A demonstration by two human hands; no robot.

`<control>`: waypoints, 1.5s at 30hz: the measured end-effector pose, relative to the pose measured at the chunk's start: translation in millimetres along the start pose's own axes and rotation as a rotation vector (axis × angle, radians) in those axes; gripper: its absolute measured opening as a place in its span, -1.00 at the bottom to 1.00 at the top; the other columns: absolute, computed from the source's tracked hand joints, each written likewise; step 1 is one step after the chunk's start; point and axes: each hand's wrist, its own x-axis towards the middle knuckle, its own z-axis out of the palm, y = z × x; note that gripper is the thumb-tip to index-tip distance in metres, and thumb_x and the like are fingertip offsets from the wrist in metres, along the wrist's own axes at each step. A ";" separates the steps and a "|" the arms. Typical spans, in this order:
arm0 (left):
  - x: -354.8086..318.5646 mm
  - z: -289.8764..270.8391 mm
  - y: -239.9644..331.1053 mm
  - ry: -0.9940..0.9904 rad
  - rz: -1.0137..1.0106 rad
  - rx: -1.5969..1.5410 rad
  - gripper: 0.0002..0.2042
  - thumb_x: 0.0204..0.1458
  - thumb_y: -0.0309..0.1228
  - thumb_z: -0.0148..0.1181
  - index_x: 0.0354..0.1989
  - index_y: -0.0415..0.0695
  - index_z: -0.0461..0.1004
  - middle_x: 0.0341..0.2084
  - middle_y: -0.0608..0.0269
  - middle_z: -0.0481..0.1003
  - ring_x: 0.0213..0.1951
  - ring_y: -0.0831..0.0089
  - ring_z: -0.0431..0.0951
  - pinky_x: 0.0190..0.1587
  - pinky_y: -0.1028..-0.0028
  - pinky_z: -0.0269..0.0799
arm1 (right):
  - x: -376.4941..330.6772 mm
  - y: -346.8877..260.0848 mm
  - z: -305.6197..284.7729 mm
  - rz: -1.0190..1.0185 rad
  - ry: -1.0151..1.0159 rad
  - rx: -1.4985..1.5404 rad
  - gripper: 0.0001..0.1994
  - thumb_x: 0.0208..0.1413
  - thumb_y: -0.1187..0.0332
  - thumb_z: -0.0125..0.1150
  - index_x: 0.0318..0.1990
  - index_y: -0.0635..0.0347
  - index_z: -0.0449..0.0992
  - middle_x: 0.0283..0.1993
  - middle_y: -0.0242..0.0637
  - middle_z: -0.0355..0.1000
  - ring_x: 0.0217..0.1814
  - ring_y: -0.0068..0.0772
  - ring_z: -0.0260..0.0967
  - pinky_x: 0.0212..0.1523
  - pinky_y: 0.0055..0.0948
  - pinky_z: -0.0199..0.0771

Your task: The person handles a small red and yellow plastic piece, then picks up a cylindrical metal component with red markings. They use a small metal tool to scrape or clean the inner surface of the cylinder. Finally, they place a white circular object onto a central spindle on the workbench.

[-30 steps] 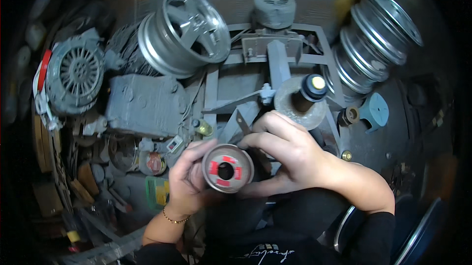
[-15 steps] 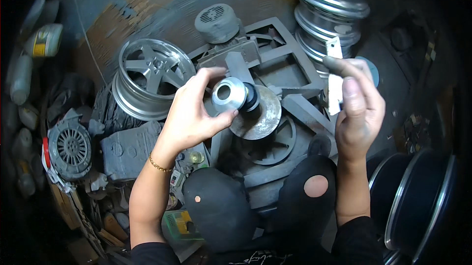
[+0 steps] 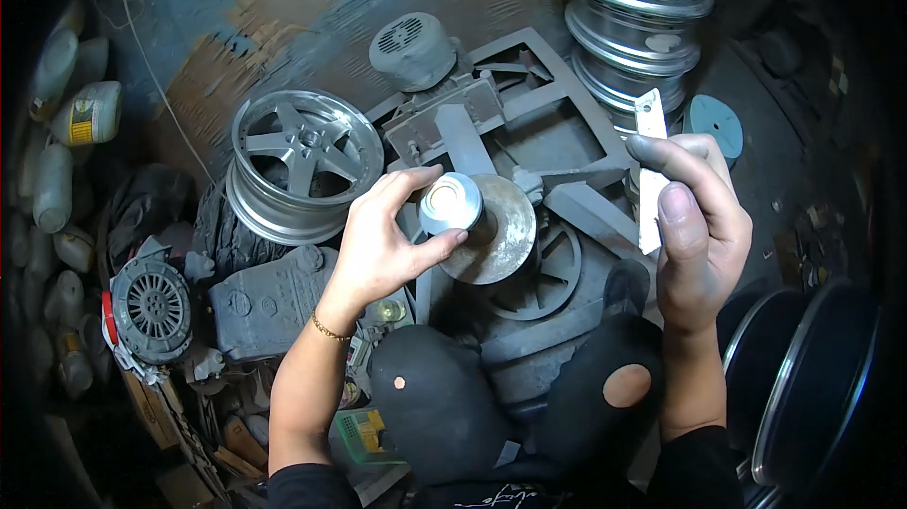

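Silver collar (image 3: 450, 204) inside left grip (image 3: 380, 249), pale strip (image 3: 649, 202) pinched in right grip (image 3: 701, 235)

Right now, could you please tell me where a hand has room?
Open space lies between the grey disc and the white strip in the right hand. Mostly bare floor shows between the blue stool and dark wheel rims. The left is crowded: bottles, grey casing.

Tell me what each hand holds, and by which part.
Left hand: round silver metal piece, by its outer edge. Right hand: flat whitish strip, near its middle.
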 end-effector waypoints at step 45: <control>-0.1 6.2 3.2 0.086 0.076 0.121 -0.44 -0.31 -0.32 0.65 -0.12 -0.31 0.54 -0.24 0.00 0.58 -0.17 0.05 0.60 -0.06 0.26 0.53 | 6.6 28.9 52.7 0.061 -0.304 -0.136 -0.74 0.08 0.50 0.39 -0.05 0.34 0.67 -0.22 -0.26 0.47 -0.32 -0.57 0.37 -0.30 -0.58 0.36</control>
